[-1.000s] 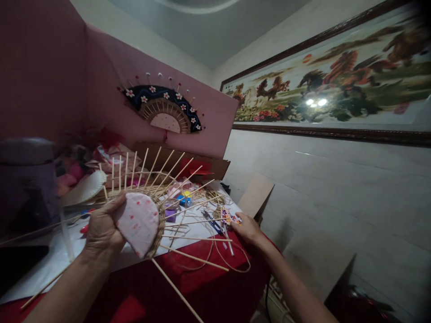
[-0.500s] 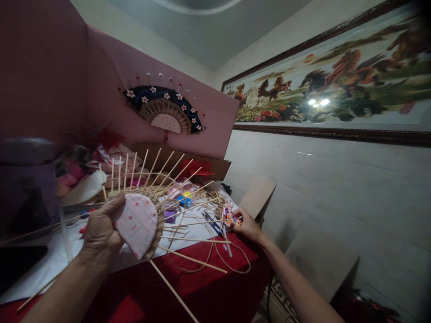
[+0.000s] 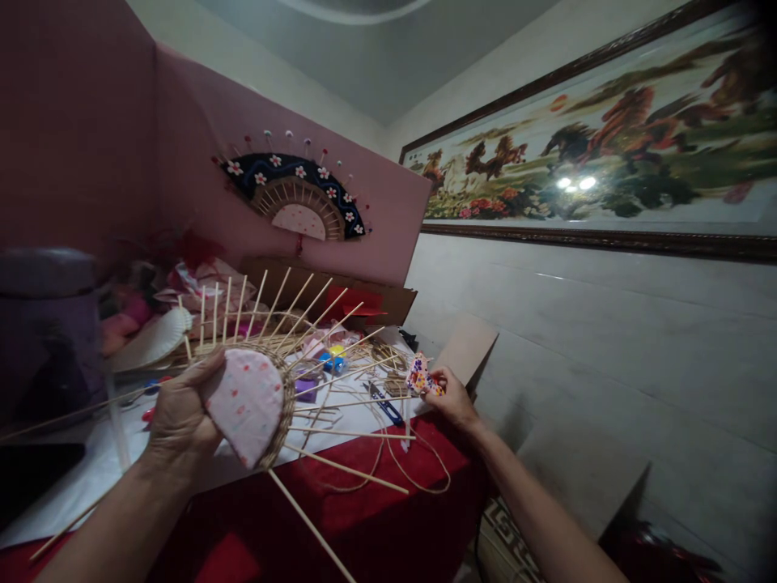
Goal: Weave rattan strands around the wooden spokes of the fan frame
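My left hand (image 3: 185, 409) grips the left edge of a half-round piece covered in pink patterned cloth (image 3: 246, 405). Woven cord runs around its curved edge, and thin wooden sticks (image 3: 349, 470) fan out from it. At the right edge of the table, my right hand (image 3: 449, 397) is closed on a small piece of colourful patterned cloth (image 3: 423, 376). Blue-handled snips (image 3: 387, 405) lie on the white sheet (image 3: 358, 421), just left of that hand. A loop of cord (image 3: 446, 465) hangs over the red cloth (image 3: 340, 526).
A finished-looking dark fan (image 3: 300, 182) with flowers hangs on a pink board (image 3: 388, 202). Bags, a white shell-shaped item (image 3: 154, 340) and a purple container (image 3: 52, 340) stand at the left. Small packets (image 3: 307, 391) lie mid-table. A framed horse picture (image 3: 583, 146) is on the wall.
My right hand has moved slightly up and to the right with the patterned cloth, uncovering more of the snips. My left hand and the stick piece have barely moved.
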A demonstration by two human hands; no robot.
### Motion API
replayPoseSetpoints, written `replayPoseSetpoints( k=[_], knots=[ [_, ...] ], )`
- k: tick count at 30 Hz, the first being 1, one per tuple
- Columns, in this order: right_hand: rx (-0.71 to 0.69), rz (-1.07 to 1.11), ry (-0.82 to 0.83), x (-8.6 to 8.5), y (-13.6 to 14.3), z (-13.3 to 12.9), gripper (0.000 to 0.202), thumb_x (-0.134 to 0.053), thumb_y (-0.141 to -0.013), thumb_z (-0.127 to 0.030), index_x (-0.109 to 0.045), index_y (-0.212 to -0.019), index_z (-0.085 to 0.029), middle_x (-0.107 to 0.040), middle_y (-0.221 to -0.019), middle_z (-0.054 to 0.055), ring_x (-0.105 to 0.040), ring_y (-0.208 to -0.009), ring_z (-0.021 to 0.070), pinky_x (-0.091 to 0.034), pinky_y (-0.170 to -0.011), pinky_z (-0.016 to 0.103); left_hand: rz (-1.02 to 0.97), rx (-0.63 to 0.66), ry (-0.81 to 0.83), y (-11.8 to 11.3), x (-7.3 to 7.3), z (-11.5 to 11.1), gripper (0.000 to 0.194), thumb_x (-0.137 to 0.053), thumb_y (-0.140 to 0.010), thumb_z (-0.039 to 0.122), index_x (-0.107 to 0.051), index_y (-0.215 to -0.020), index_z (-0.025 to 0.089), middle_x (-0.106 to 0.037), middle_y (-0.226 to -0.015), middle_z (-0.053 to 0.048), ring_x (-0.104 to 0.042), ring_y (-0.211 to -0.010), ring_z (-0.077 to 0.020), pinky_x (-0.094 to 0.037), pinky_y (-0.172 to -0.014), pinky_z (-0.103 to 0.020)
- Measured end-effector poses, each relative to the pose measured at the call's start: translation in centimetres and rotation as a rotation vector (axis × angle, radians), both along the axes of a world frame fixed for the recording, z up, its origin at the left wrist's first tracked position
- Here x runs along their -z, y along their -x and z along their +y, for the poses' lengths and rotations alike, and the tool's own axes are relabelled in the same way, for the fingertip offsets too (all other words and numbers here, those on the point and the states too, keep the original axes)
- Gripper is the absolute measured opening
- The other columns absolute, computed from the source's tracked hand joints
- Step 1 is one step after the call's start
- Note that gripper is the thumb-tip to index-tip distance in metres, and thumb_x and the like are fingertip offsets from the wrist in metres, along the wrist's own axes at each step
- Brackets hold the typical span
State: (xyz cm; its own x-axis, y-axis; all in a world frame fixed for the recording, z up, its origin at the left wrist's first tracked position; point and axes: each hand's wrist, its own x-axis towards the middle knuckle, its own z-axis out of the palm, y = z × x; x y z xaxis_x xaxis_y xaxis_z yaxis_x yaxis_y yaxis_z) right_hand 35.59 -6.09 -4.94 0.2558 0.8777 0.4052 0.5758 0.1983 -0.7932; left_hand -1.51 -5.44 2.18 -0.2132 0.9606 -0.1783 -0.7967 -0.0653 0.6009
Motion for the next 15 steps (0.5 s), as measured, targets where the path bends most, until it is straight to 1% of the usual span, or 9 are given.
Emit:
replayPoseSetpoints(
  k=[2,4,6,8,10,15],
  knots=[
    [0.010,0.052,-0.013,-0.4,0.2,-0.2,0.037,-0.063,-0.059,-0.033,-0.042,-0.087,-0.019,-0.061,-0.064,-0.002,-0.056,-0.050,0.0141,-0.041,-0.046,0.022,0.014,0.008,-0.039,0.0,0.2,0.3,0.011,-0.053,-0.073,0.008,-0.063,-0.070,0.012,-0.068,-0.059,-0.004,-0.064,-0.051,-0.0179,-0.055,-0.046,-0.031],
    [0.009,0.096,-0.025,-0.9,0.3,-0.5,0.038,-0.062,-0.062,-0.037,-0.041,-0.089,-0.020,-0.057,-0.055,-0.005,-0.051,-0.040,0.0120,-0.035,-0.038,0.020,0.010,-0.002,-0.048,0.1,0.3,0.5,0.012,-0.053,-0.072,0.007,-0.063,-0.068,0.012,-0.068,-0.057,-0.003,-0.064,-0.049,-0.0169,-0.055,-0.045,-0.031],
    [0.012,0.128,-0.050,-1.6,0.5,-0.9,0.039,-0.061,-0.065,-0.039,-0.040,-0.091,-0.020,-0.055,-0.052,-0.007,-0.046,-0.035,0.0103,-0.031,-0.034,0.018,0.000,0.002,-0.049,0.1,0.3,0.5,0.013,-0.053,-0.072,0.006,-0.062,-0.067,0.013,-0.068,-0.056,-0.002,-0.064,-0.048,-0.0162,-0.055,-0.044,-0.030],
    [0.022,0.145,-0.088,-2.2,0.8,-1.4,0.042,-0.063,-0.064,-0.040,-0.039,-0.092,-0.020,-0.055,-0.053,-0.007,-0.042,-0.033,0.0083,-0.030,-0.033,0.017,-0.004,0.007,-0.046,0.1,0.3,0.5,0.014,-0.052,-0.073,0.005,-0.062,-0.066,0.013,-0.067,-0.055,-0.001,-0.064,-0.047,-0.0160,-0.054,-0.044,-0.030],
    [0.019,0.148,-0.122,-2.9,1.5,-1.9,0.044,-0.066,-0.062,-0.038,-0.040,-0.093,-0.021,-0.056,-0.056,-0.007,-0.041,-0.034,0.0067,-0.032,-0.034,0.017,-0.003,0.013,-0.047,0.1,0.2,0.4,0.015,-0.051,-0.073,0.005,-0.062,-0.067,0.013,-0.068,-0.056,-0.002,-0.064,-0.047,-0.0158,-0.054,-0.044,-0.030],
    [-0.043,0.164,-0.158,-4.0,3.7,-2.7,0.047,-0.070,-0.061,-0.038,-0.045,-0.097,-0.020,-0.060,-0.062,-0.004,-0.043,-0.038,0.0071,-0.036,-0.037,0.018,0.032,0.016,-0.046,0.1,0.4,0.3,0.011,-0.054,-0.071,0.008,-0.064,-0.072,0.012,-0.070,-0.062,-0.003,-0.065,-0.052,-0.0181,-0.056,-0.047,-0.033]
  ],
)
